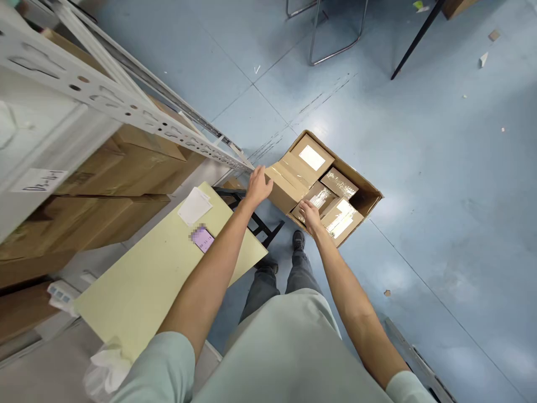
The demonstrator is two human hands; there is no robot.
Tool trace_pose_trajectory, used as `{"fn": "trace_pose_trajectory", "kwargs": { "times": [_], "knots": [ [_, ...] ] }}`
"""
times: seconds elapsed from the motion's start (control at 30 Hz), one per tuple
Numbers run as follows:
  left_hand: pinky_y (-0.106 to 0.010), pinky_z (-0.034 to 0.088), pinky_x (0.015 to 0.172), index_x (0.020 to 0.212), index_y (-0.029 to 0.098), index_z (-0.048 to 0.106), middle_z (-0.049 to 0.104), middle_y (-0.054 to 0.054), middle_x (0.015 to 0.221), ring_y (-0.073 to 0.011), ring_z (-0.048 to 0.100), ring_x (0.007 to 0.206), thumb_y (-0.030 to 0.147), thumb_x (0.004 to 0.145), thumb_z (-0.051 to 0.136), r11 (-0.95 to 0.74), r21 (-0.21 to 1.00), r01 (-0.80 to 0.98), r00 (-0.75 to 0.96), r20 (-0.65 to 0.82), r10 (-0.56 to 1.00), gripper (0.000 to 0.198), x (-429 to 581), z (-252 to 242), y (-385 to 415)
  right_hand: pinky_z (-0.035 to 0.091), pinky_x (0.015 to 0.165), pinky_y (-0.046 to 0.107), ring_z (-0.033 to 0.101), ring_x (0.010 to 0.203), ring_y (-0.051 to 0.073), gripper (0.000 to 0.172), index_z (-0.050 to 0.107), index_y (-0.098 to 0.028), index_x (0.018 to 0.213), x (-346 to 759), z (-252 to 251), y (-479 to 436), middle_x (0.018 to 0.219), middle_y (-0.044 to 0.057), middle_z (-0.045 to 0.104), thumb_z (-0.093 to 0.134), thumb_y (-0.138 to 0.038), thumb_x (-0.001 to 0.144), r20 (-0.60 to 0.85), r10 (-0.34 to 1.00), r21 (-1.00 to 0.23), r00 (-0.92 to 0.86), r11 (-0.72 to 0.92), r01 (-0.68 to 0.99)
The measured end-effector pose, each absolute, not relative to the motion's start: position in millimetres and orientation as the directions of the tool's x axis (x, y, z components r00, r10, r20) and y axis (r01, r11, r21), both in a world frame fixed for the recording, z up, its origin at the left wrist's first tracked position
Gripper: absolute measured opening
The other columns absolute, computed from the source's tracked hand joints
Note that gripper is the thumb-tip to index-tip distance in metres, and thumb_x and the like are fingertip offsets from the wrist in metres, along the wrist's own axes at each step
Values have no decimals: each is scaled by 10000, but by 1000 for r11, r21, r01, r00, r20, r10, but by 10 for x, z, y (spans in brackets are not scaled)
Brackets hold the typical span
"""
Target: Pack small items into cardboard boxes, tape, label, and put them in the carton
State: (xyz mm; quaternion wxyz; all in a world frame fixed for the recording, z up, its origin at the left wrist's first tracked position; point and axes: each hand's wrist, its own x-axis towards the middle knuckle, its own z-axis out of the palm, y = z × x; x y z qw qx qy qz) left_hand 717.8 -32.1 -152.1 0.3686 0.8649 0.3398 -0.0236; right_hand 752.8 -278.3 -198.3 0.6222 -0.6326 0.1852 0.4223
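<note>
A large open carton on the floor in front of my feet holds several smaller cardboard boxes. One of these, a long taped cardboard box, is at the carton's left side. Its left end is gripped by my left hand, fingers curled over the edge. My right hand has bent fingers against the same box's near right corner; its fingertips are partly hidden. Beside it are a box with shiny tape and a box with a white label. Another white-labelled box sits at the far corner.
On my left stands a pale yellow tabletop with white papers and a phone. Behind it, a metal shelf rack holds brown cartons. Chair legs and a black table leg are farther off.
</note>
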Motion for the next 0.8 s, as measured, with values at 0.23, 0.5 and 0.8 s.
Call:
{"fn": "trace_pose_trajectory", "kwargs": {
  "times": [0.23,0.5,0.8],
  "knots": [
    [-606,264,1339,1575,57,505,578,-258,1529,-414,410,1556,125,875,625,-478,589,651,728,-308,612,713,7394,-2201,-155,486,1243,493,522,1548,295,797,469,-213,1651,7522,-2280,-2765,1712,145,480,670,-523,945,-702,367,-702,610,-215,-678],
    [-597,336,1317,1576,115,547,575,-204,1478,-422,479,1470,48,800,631,-548,588,595,779,-251,575,783,7090,-2032,-187,404,1304,503,430,1609,307,883,348,-204,1719,7200,-2052,-2898,1759,149,402,599,-639,993,-582,398,-813,709,-280,-511],
    [-502,386,1316,1598,51,507,578,-226,1566,-352,538,1492,51,839,560,-478,600,642,749,-355,560,761,6957,-2100,-262,291,1358,481,262,1692,263,982,354,-223,1722,6868,-2397,-2863,1808,103,311,600,-761,938,-622,434,-783,651,-359,-509]
  ]
}}
